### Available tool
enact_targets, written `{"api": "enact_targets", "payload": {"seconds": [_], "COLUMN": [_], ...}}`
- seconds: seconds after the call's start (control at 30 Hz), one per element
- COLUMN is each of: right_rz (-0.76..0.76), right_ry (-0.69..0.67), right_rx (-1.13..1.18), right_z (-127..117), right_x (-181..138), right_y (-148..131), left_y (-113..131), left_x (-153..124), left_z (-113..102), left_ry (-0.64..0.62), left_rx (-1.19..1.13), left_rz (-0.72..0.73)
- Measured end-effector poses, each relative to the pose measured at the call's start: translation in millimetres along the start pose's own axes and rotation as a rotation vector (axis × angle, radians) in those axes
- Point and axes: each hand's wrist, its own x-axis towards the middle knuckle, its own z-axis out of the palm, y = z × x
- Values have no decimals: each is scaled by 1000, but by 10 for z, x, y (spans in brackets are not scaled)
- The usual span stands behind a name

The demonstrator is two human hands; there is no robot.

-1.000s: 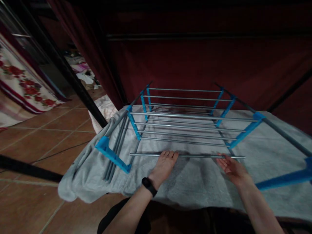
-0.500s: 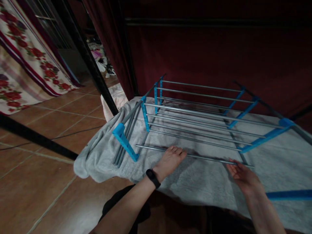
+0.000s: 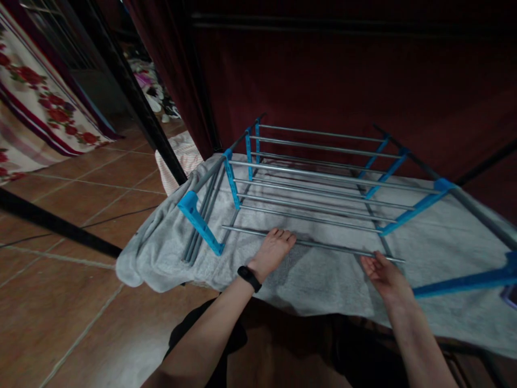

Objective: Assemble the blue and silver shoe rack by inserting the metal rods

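A partly built rack (image 3: pixel 302 172) of grey metal tubes and blue plastic brackets lies on a grey blanket (image 3: pixel 323 291). My left hand (image 3: pixel 275 249), with a black band on its wrist, wraps over a loose metal tube (image 3: pixel 335 247) near its middle. Close to that tube's right end, my right hand (image 3: pixel 382 272) pinches it between thumb and fingers. The tube lies across the front of the rack, its left end beside a blue bracket (image 3: pixel 202 222). At the right, another blue bracket (image 3: pixel 464 280) slants over the blanket.
Several spare tubes (image 3: pixel 201 221) rest on the blanket's left part. Black metal posts (image 3: pixel 133 97) and a dark red curtain (image 3: pixel 323 81) frame the space. A cable (image 3: pixel 100 221) crosses the tiled floor (image 3: pixel 72 291). A flowered cloth (image 3: pixel 52 108) hangs at the left.
The camera view has shifted, so the rack and hands appear further left and slightly higher. More of the right bracket shows. Both hands keep hold of the tube.
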Motion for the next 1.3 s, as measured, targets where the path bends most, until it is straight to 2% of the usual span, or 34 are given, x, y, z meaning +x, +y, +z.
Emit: {"api": "enact_targets", "payload": {"seconds": [0.33, 0.7, 0.97, 1.13, 1.3], "right_rz": [-3, -31, -21, -6, 19], "right_ry": [-5, -23, -135, -149, -123], "right_rx": [42, 80, 110, 137, 172], "right_z": [36, -39, 96, 172, 161], "right_x": [-34, -20, -157, -219, -225], "right_y": [6, 46, 106, 105, 63], "left_y": [57, 71, -10, -90, -65], "left_x": [182, 190, 206, 247, 261], "left_z": [84, 99, 175, 161, 133], "left_ry": [37, 3, 27, 51, 80], "left_rx": [-5, -17, -89, -148, -166], "left_rz": [-12, 5, -20, 13, 86]}}
